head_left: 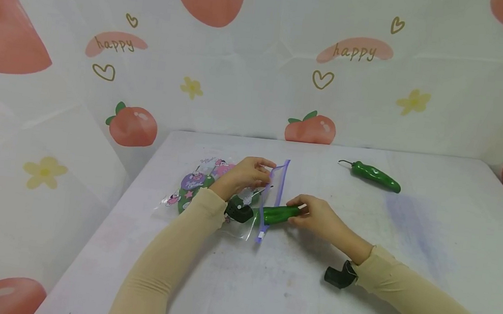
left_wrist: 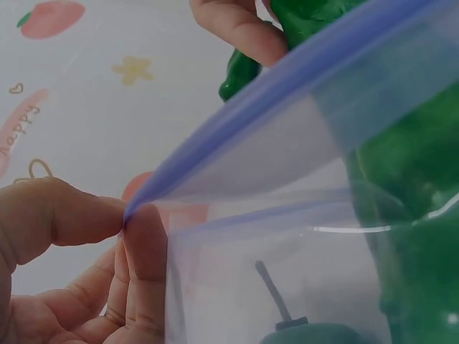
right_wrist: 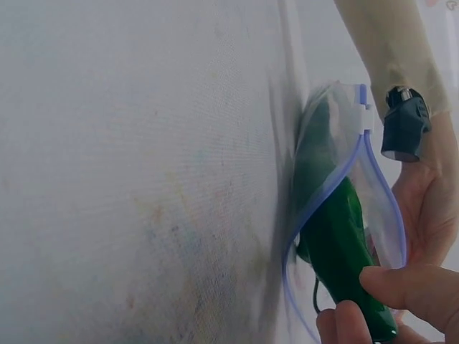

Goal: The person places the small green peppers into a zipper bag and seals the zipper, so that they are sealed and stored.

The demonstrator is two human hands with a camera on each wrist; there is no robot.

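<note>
Beige sleeves (head_left: 164,260) come in nearest, one on the left and one on the right, and between them a glossy green pepper (head_left: 278,214) lies through the mouth of a clear bag (head_left: 282,181), one end past the purple rim, the other sticking out. I can see the right hand (head_left: 314,217) gripping that outer end, thumb against one side, fingers against the other. At the far end of the opening, the left hand (head_left: 247,174) pinches the rim between thumb and finger, and the mouth gapes around the pepper. A small white slider (head_left: 261,235) sits at the rim's near end. The bag's body stretches left across the worktop (head_left: 291,304), with pink figures and green patches on it; I can't tell which of the green is print. Through the film, near the left hand, shows a green form with a thin stem. Each wrist carries a dark device (head_left: 240,213). Well apart, toward the back right, rests a loose pepper (head_left: 375,176), its stem pointing left, with a bluish stain (head_left: 414,225) just beyond its tip. Behind everything hangs a white backdrop (head_left: 261,61) with red fruit, yellow flowers, hearts and "happy".
</note>
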